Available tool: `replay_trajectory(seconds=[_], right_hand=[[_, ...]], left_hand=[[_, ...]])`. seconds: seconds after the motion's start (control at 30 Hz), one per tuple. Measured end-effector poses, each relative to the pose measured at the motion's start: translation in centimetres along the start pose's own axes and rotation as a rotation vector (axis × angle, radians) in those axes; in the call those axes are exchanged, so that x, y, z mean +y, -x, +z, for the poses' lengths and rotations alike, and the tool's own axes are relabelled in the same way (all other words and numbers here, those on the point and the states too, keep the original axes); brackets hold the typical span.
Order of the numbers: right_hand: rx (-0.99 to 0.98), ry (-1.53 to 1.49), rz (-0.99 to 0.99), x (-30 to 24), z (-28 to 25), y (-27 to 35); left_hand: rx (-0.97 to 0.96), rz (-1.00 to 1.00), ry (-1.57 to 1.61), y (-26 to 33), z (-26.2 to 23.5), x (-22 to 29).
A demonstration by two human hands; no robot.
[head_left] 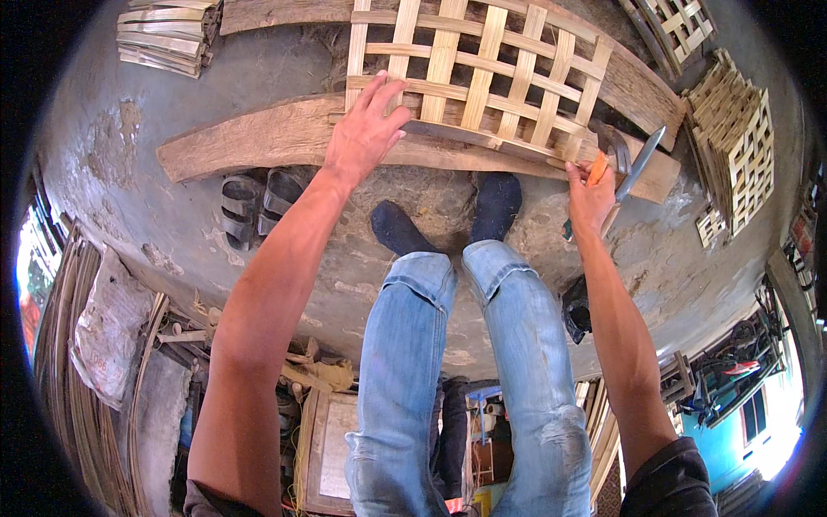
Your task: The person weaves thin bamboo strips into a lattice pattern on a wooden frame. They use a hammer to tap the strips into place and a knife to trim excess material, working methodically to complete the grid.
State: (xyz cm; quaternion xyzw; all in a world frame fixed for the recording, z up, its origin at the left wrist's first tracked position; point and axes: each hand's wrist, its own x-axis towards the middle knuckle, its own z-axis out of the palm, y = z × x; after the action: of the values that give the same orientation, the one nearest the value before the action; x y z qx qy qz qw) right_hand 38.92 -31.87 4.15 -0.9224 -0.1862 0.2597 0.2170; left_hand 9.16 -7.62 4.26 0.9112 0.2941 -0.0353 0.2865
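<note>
A panel of woven bamboo strips (474,82) with open square gaps rests over wooden planks in front of me. My left hand (366,129) lies on its near left edge, fingers stretched and apart, pressing on the strips. At the panel's near right corner, my right hand (592,198) is closed around a slim orange tool (597,168); its working end is not clear. A dark end shows below that palm. Just right of this hand is a knife with a grey pointed blade (643,162); whether the hand touches it, I cannot tell.
A curved plank (250,138) lies nearest my socked feet. Sandals (239,211) stand left of them. Stacks of woven bamboo panels (732,146) lie right, with a bundle of bamboo strips (164,36) at far left. A dark object (577,308) sits beside my right forearm.
</note>
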Motion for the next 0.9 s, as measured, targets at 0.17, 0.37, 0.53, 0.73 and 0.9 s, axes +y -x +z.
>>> replay_trajectory(seconds=[0.17, 0.37, 0.53, 0.73, 0.9], right_hand=[[0.019, 0.046, -0.046, -0.7, 0.6, -0.3], [0.049, 0.013, -0.063, -0.4, 0.9, -0.4], [0.078, 0.020, -0.096, 0.8, 1.5, -0.8], [0.138, 0.192, -0.127, 2.2, 2.1, -1.0], [0.093, 0.052, -0.035, 1.0, 1.9, -0.6]], left_hand=[[0.001, 0.006, -0.011, -0.4, 0.2, -0.4], [0.026, 0.031, -0.076, -0.4, 0.6, -0.6], [-0.003, 0.007, -0.018, -0.3, 0.8, -0.5], [0.062, 0.056, -0.071, -0.4, 1.1, -0.7], [0.035, 0.032, -0.028, -0.1, 0.8, -0.5]])
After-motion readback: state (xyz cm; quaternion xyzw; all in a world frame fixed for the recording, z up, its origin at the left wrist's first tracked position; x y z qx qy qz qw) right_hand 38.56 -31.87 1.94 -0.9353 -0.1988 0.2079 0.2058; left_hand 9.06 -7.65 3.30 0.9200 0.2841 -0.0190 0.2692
